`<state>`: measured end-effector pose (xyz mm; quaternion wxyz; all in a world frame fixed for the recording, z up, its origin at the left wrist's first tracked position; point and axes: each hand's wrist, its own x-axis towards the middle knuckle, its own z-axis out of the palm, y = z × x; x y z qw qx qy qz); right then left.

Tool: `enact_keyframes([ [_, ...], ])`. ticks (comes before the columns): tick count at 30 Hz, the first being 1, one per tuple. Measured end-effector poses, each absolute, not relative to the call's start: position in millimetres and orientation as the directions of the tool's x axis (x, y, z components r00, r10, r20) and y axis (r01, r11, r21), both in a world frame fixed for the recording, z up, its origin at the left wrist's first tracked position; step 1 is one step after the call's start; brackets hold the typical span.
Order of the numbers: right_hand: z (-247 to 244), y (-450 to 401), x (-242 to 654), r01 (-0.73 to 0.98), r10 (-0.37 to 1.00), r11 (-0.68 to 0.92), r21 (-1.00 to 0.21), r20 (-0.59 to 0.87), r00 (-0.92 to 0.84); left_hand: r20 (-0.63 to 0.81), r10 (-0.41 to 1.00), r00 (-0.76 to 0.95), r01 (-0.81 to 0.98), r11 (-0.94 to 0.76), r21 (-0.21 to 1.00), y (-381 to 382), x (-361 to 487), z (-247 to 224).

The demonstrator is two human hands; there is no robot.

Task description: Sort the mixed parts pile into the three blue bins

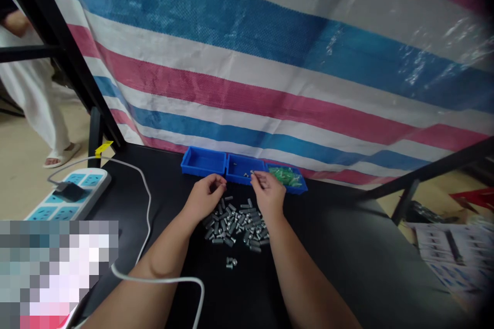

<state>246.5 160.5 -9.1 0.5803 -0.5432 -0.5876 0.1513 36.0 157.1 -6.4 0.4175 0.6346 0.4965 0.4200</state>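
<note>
My left hand (204,196) is closed, thumb and fingertips pinched just in front of the left blue bin (204,168); whatever it grips is too small to make out. My right hand (270,194) pinches a small shiny metal piece (252,172) at the front edge of the middle blue bin (241,164), in which a few tiny metal parts lie. Between and below the hands spreads a pile of grey cylinders and shiny screws (235,223). A few screws (230,262) lie apart, nearer to me. Green packets (285,176) fill the right bin.
A white power strip (92,190) with a black plug (69,192) is at the left; a white cable (148,205) crosses the black table (332,247) and passes over my left forearm. A striped sheet (247,82) hangs behind. Someone's legs (38,103) show at far left.
</note>
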Motion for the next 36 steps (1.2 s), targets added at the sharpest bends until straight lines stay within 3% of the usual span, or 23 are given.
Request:
enact_keyframes([
  [3,-14,166,251,0.392,0.817,0.33,-0.858,0.468,0.336,0.113,0.988,0.101,0.396,-0.145,0.907,158,31,-7],
  [7,0,151,249,0.555,0.776,0.393,-0.733,0.588,0.228,0.118,0.99,0.076,0.428,-0.139,0.893,160,27,-9],
  [10,17,136,244,0.642,0.817,0.469,-0.607,0.574,-0.054,0.123,0.99,0.069,0.423,-0.141,0.895,161,26,-10],
  [13,28,125,238,0.599,0.841,0.541,-0.591,0.36,-0.404,0.127,0.989,0.072,0.413,-0.145,0.899,161,27,-10],
  [15,31,120,235,0.595,0.823,0.543,-0.592,0.233,-0.518,0.125,0.99,0.067,0.407,-0.142,0.902,160,27,-10],
  [26,37,111,223,0.784,0.889,0.405,-0.47,0.003,-0.457,0.127,0.99,0.061,0.399,-0.141,0.906,160,28,-9],
  [31,29,113,222,0.737,0.864,0.445,-0.509,0.03,-0.502,0.119,0.99,0.07,0.407,-0.137,0.903,160,28,-9],
  [36,23,115,222,0.741,0.885,0.385,-0.551,-0.006,-0.465,0.113,0.991,0.076,0.41,-0.135,0.902,160,28,-10],
])
